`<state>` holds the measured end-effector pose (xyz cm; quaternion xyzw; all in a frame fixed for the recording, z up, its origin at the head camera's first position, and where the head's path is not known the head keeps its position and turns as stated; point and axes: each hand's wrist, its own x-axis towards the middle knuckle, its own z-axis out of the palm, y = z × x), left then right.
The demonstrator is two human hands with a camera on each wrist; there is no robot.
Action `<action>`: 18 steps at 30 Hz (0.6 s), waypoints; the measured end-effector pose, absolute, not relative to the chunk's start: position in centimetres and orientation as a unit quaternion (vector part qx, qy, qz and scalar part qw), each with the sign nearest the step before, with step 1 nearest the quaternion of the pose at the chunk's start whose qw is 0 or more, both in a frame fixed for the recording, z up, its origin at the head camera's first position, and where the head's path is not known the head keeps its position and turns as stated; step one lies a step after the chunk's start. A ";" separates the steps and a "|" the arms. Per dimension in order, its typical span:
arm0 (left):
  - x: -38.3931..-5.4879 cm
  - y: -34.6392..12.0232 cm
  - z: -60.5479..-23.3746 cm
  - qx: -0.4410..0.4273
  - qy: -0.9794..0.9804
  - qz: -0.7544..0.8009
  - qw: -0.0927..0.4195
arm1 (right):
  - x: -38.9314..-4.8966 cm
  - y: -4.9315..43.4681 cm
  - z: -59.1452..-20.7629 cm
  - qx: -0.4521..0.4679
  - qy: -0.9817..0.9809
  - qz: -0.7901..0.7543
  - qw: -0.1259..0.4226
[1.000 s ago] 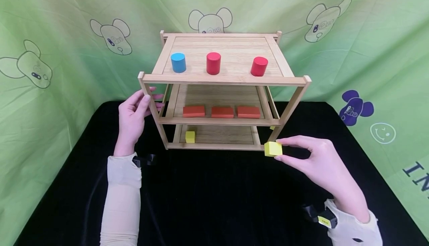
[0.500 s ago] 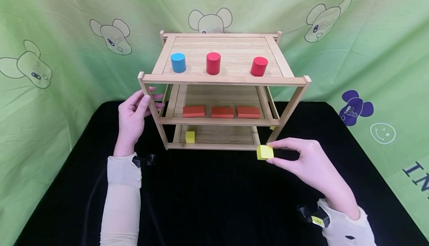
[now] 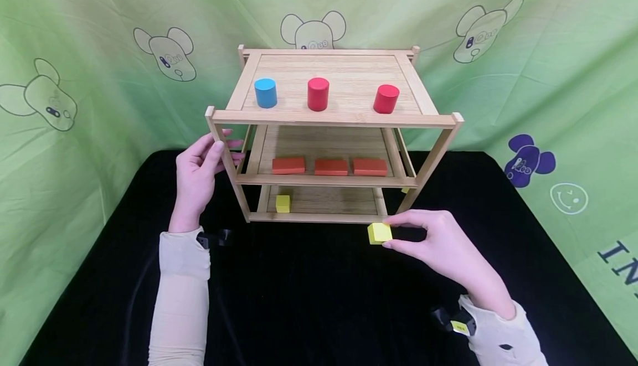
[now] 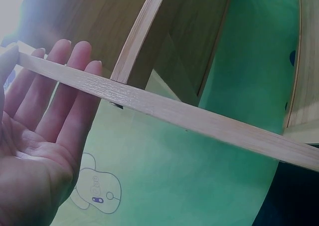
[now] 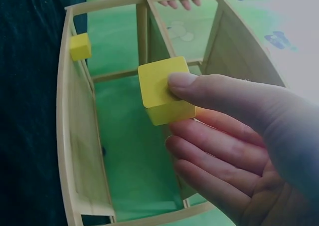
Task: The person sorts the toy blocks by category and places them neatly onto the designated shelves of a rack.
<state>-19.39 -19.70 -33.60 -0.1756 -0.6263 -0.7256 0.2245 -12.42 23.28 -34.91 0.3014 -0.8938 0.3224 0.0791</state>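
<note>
Between thumb and fingertips my right hand [image 3: 443, 247] pinches a yellow cube [image 3: 380, 233], held just in front of the bottom tier of a three-tier wooden shelf [image 3: 319, 118]. The right wrist view shows the thumb on the held cube's [image 5: 154, 84] near face. My left hand [image 3: 193, 180] holds the shelf's front left post [image 3: 231, 172], thumb in front and fingers behind it. Another yellow cube [image 3: 283, 204] sits at the left of the bottom tier. In the left wrist view the palm [image 4: 35, 171] faces the camera, fingers passing behind the post.
On the top tier stand a blue cylinder [image 3: 266, 93] and two red cylinders [image 3: 317, 94]. Three red blocks [image 3: 330, 167] line the middle tier. A bit of yellow [image 3: 405, 190] shows behind the right post. Black cloth [image 3: 309, 299] covers the table; a green printed curtain [image 3: 369, 0] hangs behind.
My right hand has carried the yellow cube leftward and slightly nearer to me, along the shelf's front. The left hand has stayed at the post.
</note>
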 end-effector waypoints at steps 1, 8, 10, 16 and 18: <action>-19.4 -19.7 -33.6 -0.178 -0.626 -0.726 0.223 | -12.5 23.2 -35.0 0.301 -0.894 0.324 0.077; -19.5 -19.9 -33.5 -0.184 -0.639 -0.713 0.223 | -12.7 23.0 -35.4 0.299 -0.892 0.333 0.065; -19.5 -20.0 -33.5 -0.182 -0.644 -0.709 0.223 | -12.8 23.0 -35.4 0.298 -0.892 0.334 0.064; -19.5 -20.0 -33.4 -0.180 -0.642 -0.713 0.216 | -12.8 23.0 -35.5 0.297 -0.892 0.336 0.065; -19.5 -20.0 -33.5 -0.181 -0.636 -0.719 0.213 | -12.8 23.0 -35.5 0.297 -0.891 0.339 0.062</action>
